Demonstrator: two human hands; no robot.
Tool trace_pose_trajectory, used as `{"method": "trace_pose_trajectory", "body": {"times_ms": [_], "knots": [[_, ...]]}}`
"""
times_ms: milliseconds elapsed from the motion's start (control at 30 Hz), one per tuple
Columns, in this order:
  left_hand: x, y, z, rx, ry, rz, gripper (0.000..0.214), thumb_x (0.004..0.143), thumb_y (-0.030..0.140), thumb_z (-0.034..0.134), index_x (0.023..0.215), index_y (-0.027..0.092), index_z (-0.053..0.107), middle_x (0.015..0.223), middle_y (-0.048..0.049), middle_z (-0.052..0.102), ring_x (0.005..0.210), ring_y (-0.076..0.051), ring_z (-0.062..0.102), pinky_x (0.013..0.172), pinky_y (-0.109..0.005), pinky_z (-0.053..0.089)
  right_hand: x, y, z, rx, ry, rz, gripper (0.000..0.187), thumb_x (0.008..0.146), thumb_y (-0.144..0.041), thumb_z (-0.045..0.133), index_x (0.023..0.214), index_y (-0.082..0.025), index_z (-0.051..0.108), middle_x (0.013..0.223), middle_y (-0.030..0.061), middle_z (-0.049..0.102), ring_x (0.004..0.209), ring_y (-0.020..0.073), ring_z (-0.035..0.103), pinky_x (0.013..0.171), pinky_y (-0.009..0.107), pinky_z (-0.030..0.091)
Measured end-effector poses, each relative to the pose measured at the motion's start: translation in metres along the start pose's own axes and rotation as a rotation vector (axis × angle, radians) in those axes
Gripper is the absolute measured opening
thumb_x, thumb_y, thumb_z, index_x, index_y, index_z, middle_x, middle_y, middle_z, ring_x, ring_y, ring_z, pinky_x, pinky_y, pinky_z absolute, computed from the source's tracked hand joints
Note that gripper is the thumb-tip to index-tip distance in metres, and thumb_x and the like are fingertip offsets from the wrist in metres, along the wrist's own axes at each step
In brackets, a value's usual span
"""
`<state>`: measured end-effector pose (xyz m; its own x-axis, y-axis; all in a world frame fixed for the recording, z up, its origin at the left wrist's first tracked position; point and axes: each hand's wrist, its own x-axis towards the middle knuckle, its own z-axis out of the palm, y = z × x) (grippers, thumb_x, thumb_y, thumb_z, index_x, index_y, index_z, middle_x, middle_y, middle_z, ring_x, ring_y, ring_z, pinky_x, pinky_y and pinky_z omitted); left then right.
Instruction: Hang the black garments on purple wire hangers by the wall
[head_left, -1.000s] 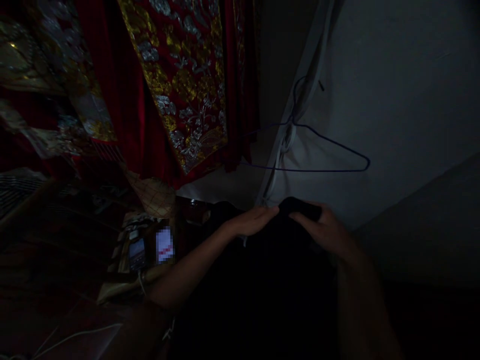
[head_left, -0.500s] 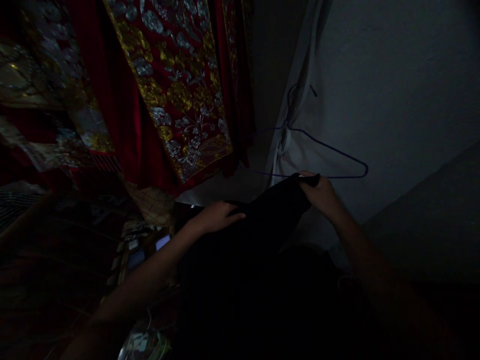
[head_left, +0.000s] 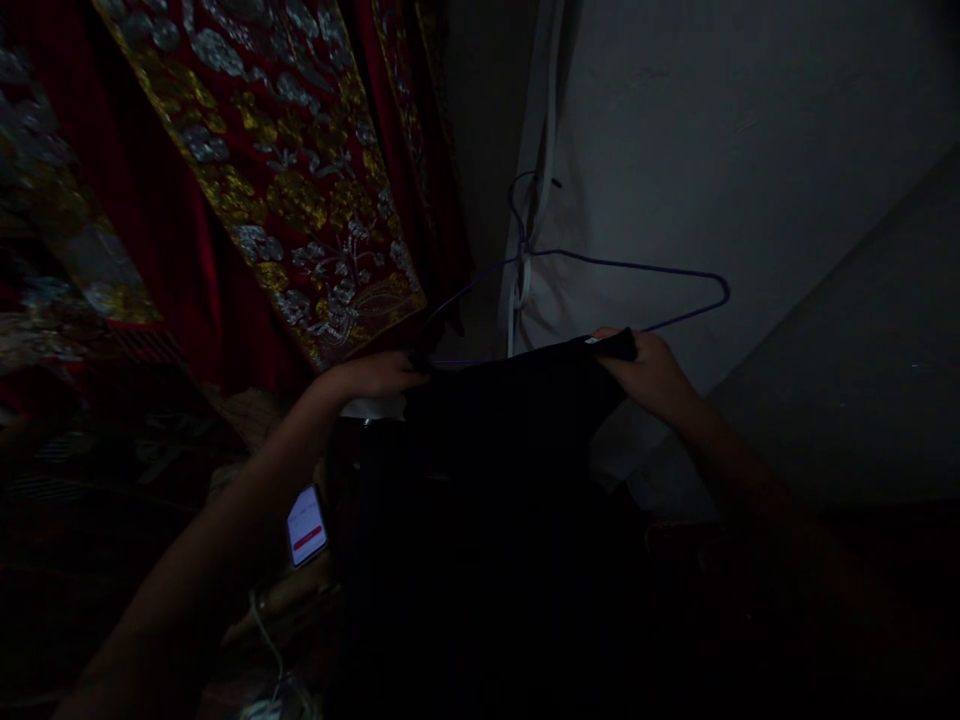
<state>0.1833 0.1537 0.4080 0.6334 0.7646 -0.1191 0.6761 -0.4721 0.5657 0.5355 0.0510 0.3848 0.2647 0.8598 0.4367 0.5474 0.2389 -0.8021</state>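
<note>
Cloth (head_left: 510, 430) this dark could sag or drop at one end if either grip loosens, and its upper edge might snag on the hanger (head_left: 622, 264), which hangs close by my right hand (head_left: 649, 375). That hand pinches one end, near a small white tag (head_left: 592, 340); my left hand (head_left: 369, 377) grasps the other. The cloth stretches between them and falls below; its bottom I cannot make out.

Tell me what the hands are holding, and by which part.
A piece of black cloth, held by its upper edge: the left hand grips near one end, the right hand near the other.
</note>
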Motion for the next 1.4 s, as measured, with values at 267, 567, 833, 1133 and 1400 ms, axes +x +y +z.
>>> {"method": "trace_pose_trajectory", "body": {"times_ms": [267,567,833,1133,1400], "knots": [[-0.010,-0.009,-0.017,-0.089,0.077,-0.001,0.039,0.080,0.047,0.058,0.056,0.017,0.063,0.057,-0.0006,0.056,0.055,-0.013,0.045,0.054,-0.026,0.035,0.008,0.000,0.001,-0.053,-0.011,-0.012,0.021,0.067,-0.027,0.078,0.054,-0.018,0.065,0.049,-0.0054,0.051,0.049,0.0111,0.045,0.048,0.023,0.029],[0.000,-0.004,0.007,-0.187,-0.103,-0.060,0.031,0.070,0.047,0.062,0.056,0.019,0.059,0.060,0.0000,0.055,0.056,-0.013,0.043,0.053,-0.026,0.037,0.005,0.006,0.000,-0.074,-0.032,-0.003,0.031,0.068,-0.040,0.071,0.051,-0.020,0.054,0.051,-0.0039,0.045,0.051,0.0123,0.042,0.049,0.025,0.028],[-0.017,0.009,-0.022,-0.180,0.282,0.065,0.028,0.075,0.038,0.056,0.055,0.018,0.056,0.055,0.0018,0.047,0.051,-0.012,0.040,0.049,-0.025,0.031,0.008,0.003,0.003,-0.076,-0.051,0.047,0.029,0.068,-0.044,0.071,0.061,-0.018,0.061,0.058,-0.0004,0.054,0.056,0.0160,0.051,0.051,0.028,0.034],[0.035,0.045,-0.024,0.102,0.699,0.509,0.048,0.080,0.010,0.052,0.127,0.015,0.059,0.117,-0.0077,0.069,0.107,-0.022,0.064,0.097,-0.034,0.049,-0.009,-0.002,0.025,0.054,-0.220,-0.022,0.026,0.076,-0.043,0.065,0.078,-0.018,0.069,0.073,0.0043,0.067,0.072,0.0226,0.064,0.066,0.035,0.050],[0.047,0.036,-0.030,0.292,0.664,0.511,0.037,0.091,0.013,0.047,0.120,0.017,0.069,0.119,-0.0078,0.073,0.111,-0.025,0.067,0.102,-0.039,0.050,0.012,0.015,-0.027,0.112,0.364,-0.083,0.081,0.074,-0.029,0.074,0.149,-0.021,0.044,0.128,0.0158,0.067,0.101,0.0303,0.070,0.083,0.043,0.054]]}}
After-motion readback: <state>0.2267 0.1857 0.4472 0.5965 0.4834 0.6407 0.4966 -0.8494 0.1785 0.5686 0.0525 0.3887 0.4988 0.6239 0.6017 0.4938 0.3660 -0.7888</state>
